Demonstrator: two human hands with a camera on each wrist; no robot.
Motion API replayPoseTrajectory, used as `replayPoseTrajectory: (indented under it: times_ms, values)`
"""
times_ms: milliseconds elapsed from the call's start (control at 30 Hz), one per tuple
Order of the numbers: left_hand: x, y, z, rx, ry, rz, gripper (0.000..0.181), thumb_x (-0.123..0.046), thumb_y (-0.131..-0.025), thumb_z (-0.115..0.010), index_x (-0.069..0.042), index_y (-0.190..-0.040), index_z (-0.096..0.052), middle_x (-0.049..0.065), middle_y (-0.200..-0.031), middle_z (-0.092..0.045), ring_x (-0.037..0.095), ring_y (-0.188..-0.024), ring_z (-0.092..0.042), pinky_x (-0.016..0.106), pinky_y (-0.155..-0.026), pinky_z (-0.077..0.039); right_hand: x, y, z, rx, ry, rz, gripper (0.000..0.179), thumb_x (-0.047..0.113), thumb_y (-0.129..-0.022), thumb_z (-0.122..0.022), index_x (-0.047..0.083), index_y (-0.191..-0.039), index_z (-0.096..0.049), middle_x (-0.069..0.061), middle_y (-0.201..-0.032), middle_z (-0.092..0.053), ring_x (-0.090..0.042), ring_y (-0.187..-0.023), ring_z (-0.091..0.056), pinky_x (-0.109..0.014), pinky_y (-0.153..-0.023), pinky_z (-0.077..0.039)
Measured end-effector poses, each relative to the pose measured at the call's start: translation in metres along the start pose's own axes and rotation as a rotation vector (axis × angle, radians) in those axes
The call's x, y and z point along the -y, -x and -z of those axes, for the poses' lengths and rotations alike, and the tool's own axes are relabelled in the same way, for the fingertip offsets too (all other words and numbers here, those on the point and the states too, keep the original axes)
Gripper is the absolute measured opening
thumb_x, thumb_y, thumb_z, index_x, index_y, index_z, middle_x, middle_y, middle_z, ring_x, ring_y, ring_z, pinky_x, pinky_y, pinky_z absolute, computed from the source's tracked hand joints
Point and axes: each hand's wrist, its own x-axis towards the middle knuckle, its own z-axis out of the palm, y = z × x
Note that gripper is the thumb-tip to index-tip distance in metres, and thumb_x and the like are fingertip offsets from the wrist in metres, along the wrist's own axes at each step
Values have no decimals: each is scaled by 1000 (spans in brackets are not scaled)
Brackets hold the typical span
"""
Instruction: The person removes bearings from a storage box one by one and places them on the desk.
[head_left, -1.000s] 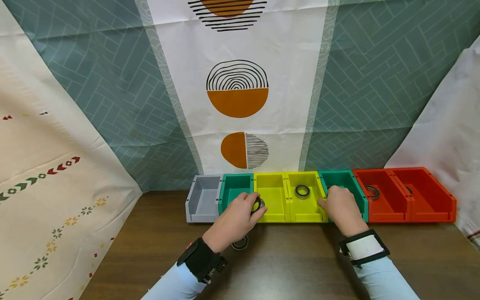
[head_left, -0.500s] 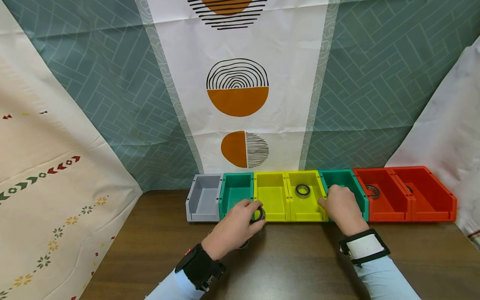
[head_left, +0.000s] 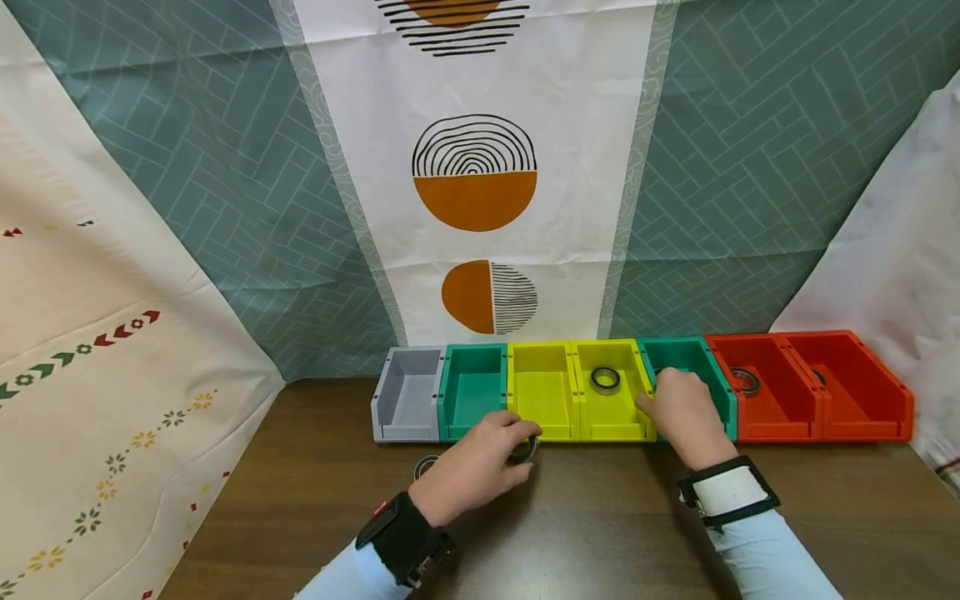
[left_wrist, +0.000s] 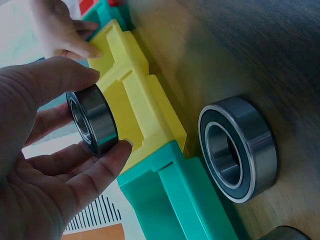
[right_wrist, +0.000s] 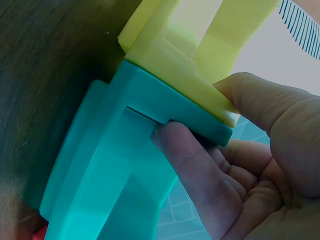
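Note:
My left hand [head_left: 474, 468] pinches a ball bearing [left_wrist: 103, 120] between thumb and fingertips, just in front of the left yellow bin [head_left: 542, 392]. The bearing is tilted, its dark seal and bore showing in the left wrist view. Another bearing [left_wrist: 257, 150] rests on the table near this hand, and a bearing [head_left: 417, 469] peeks out beside the wrist in the head view. My right hand [head_left: 686, 417] pinches the adjoining side walls of the right yellow bin [right_wrist: 177, 70] and the right green bin [right_wrist: 107, 165], thumb on the yellow side and fingers on the green.
Along the back of the wooden table [head_left: 600, 533] runs a row of bins, from a grey bin [head_left: 408, 396] at left to red bins [head_left: 862, 392] at right. One bearing [head_left: 605, 392] lies in the right yellow bin, another bearing [head_left: 754, 385] in the left red bin.
My left hand has drawn back from the bin fronts towards me, still holding the bearing. A bearing on the table now shows left of that wrist. My right hand stays put.

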Motion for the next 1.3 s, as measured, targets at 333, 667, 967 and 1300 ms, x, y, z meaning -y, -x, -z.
replayPoseTrajectory:
  times_ms: [333, 667, 967, 1300]
  values:
    - [-4, -4, -10, 91, -3, 4, 46, -27, -83, -69, -26, -127, -55, 0, -127, -53, 13, -109, -47, 31, -95, -48, 0, -1, 1, 7, 5, -7, 31, 26, -87, -62, -4, -84, -58, -9, -61, -47, -21, -57, -49, -26, -49, -40]
    - [-6, -10, -23, 146, -39, -23, 42, -26, -82, -70, -24, -122, -58, -4, -116, -57, 8, -95, -49, 25, -87, -50, 0, -1, 2, 2, 4, 0, 29, 25, -87, -61, -2, -78, -56, -8, -59, -46, -21, -55, -49, -26, -48, -39]
    - [-7, -10, -34, 160, -84, -76, 36, -24, -80, -72, -23, -115, -63, -4, -107, -60, 5, -87, -50, 17, -73, -48, 0, 0, -1, -66, 26, 42, 32, 23, -85, -61, 3, -62, -51, -6, -54, -41, -20, -49, -46, -25, -45, -36]
    - [-7, -10, -41, 142, -146, -128, 34, -23, -80, -72, -22, -113, -64, -3, -106, -60, 6, -91, -53, 19, -75, -49, 0, 0, 0, -67, 20, 40, 31, 23, -85, -61, 3, -64, -52, -7, -54, -42, -20, -50, -46, -25, -45, -36]
